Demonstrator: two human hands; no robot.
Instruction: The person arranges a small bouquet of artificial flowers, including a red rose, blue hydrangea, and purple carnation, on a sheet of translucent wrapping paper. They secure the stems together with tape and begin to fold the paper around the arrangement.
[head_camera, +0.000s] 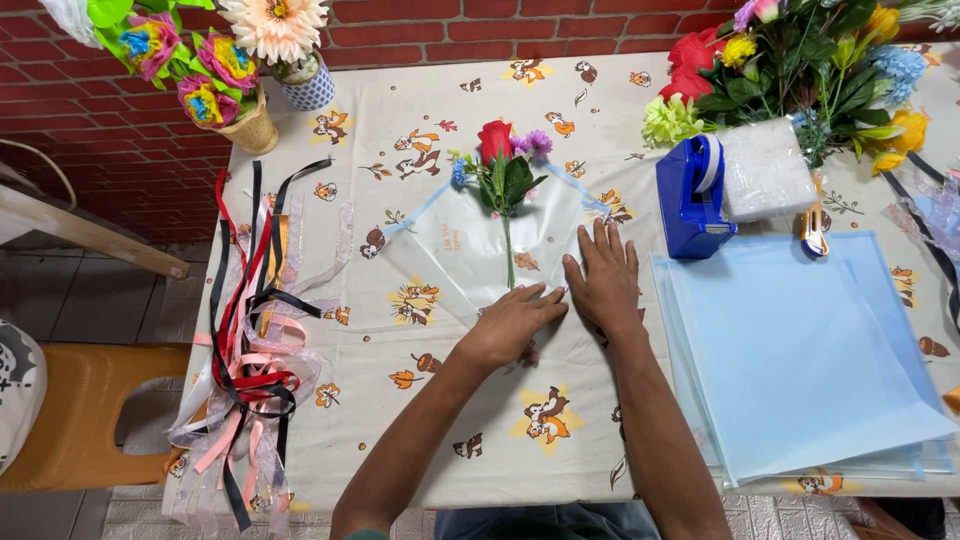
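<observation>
Lying on a clear wrapping sheet (450, 260) in the head view, a red artificial rose (497, 150) points its stem toward the person, the stem's end just beyond the left hand (513, 322). That hand presses flat on the sheet, fingers loosely extended, gripping nothing. The right hand (605, 280) lies open and flat just right of the stem. A small pot (250, 125) at the table's far left corner holds pink paper flowers.

A small bunch (505, 165) with one red rose, purple flowers and green leaves lies flat on a clear wrapping sheet (450, 255) on the table, its thin stem pointing toward the person, blooms toward the wall.
</observation>
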